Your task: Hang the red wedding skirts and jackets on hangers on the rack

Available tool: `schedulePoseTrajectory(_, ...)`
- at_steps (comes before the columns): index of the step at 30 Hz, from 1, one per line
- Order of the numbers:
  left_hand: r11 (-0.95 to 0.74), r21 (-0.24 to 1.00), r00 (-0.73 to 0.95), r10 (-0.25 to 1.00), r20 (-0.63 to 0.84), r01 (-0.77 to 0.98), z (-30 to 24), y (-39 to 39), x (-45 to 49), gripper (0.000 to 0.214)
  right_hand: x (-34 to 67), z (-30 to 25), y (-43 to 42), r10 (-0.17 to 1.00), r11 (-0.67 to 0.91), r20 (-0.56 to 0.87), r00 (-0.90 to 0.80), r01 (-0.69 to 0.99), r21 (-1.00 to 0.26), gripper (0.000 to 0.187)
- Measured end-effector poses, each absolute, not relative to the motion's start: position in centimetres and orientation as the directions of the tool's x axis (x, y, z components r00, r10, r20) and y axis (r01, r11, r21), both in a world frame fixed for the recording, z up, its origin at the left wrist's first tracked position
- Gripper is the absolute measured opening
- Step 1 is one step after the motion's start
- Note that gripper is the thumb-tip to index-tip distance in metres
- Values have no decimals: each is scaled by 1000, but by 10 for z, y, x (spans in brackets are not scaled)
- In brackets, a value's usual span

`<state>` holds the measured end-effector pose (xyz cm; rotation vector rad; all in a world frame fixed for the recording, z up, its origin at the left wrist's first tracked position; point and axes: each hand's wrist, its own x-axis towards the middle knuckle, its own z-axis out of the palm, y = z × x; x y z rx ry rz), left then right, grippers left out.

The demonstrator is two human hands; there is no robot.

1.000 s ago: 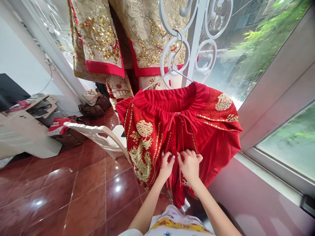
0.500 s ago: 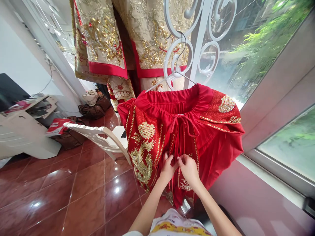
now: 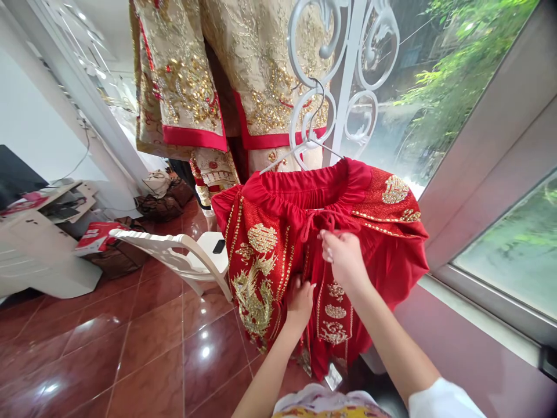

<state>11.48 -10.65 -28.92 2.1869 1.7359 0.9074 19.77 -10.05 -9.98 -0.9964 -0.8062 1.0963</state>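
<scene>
A red garment (image 3: 278, 232) with gold dragon and double-happiness embroidery hangs from a white hanger (image 3: 304, 148). My right hand (image 3: 343, 255) is pinched on the red cloth just below the tied bow at the waist, so I cannot tell whether it holds the tie itself. Lower down, my left hand (image 3: 300, 302) grips the front of the garment beside the gold dragon, its fingers partly hidden in the folds. A long embroidered panel (image 3: 333, 313) hangs below my right wrist.
The hanger hooks on a white scrolled metal rack (image 3: 343, 75), with cream-and-gold robes (image 3: 187, 81) behind. To the left stands a white plastic chair (image 3: 174, 255) holding a phone (image 3: 219, 246). A window (image 3: 435, 87) is to the right; glossy red tiles (image 3: 143, 348) lie below.
My right hand has moved up the garment towards the bow, and my left hand has stayed low. The embroidered lower panel now shows below my right wrist.
</scene>
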Motion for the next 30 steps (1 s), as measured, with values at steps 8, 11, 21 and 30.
schedulePoseTrajectory(8, -260, 533, 256, 963, 84, 805, -226, -132, 90, 31, 215, -25, -136, 463, 636, 854, 238, 582, -507, 21)
schedulePoseTrajectory(11, -511, 619, 541, 825, 160, 596, -152, -135, 58, 33, 253, -24, -113, 451, 573, 879, -154, 806, -153, 19)
schedulePoseTrajectory(21, -741, -58, 534, 425, 731, 669, -18, -28, 12, 11, 308, -14, -62, 482, 463, 678, -554, 819, 339, 28)
schedulePoseTrajectory(30, -774, 146, 243, 363, 900, 616, 7, -13, 9, 9, 312, 20, -18, 448, 569, 846, -290, 822, -20, 21)
